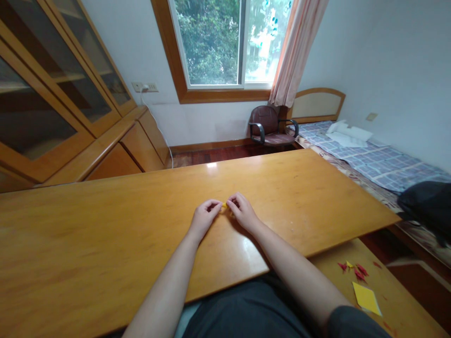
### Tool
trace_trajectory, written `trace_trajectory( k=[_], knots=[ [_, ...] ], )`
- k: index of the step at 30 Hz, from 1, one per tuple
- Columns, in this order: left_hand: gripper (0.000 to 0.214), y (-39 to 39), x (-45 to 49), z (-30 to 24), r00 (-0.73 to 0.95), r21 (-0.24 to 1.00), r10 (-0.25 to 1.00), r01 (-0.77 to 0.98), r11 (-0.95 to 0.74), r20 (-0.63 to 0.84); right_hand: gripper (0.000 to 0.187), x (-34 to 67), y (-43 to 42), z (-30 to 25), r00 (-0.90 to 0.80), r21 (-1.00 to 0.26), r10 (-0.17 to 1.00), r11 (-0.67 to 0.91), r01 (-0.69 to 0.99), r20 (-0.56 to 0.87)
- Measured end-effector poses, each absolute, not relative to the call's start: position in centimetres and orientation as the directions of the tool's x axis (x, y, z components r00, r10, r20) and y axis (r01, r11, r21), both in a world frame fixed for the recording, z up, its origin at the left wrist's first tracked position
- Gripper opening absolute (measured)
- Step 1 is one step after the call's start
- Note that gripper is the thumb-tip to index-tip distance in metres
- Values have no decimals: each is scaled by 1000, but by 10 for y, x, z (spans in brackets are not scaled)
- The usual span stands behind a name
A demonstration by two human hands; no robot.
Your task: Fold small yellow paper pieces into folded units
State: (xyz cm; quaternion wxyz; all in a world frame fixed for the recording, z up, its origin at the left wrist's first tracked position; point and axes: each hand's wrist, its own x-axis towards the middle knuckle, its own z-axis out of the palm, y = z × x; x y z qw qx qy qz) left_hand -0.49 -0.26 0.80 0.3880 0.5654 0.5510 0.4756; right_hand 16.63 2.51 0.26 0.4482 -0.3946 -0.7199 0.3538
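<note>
My left hand [204, 217] and right hand [243, 212] pinch the yellow piece [224, 205] from opposite sides, fingertips nearly closed; likely too small for a fuller grip.

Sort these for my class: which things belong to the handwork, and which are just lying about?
Belongs:
small yellow piece, between left hand and right hand
yellow square, probably
red pieces near it, probably

Lying about:
black bag
white item on bed

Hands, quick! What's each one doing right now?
Left hand: closed, fingertips pinching a small yellow piece.
Right hand: closed, fingertips pinching the same small yellow piece from the other side.
</note>
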Motion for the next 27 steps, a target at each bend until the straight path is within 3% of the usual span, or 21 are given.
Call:
trace_trajectory(
  k=[7, 21, 27],
  knots=[
    [23, -3, -5, 6, -4, 925, 991, 359, -126, 137, 16, 167, 26, -1, -295, -874, 892, 418, 247, 343],
    [23, -2, -4, 6, -19, 949, 996, 305, -79, 89, 12, 168, 26, 7, -301, -840, 861, 484, 244, 409],
    [27, 1, -6, 1, -89, 979, 992, 193, -69, 88, 21, 168, 27, 3, -269, -899, 899, 400, 180, 346]
  ],
)
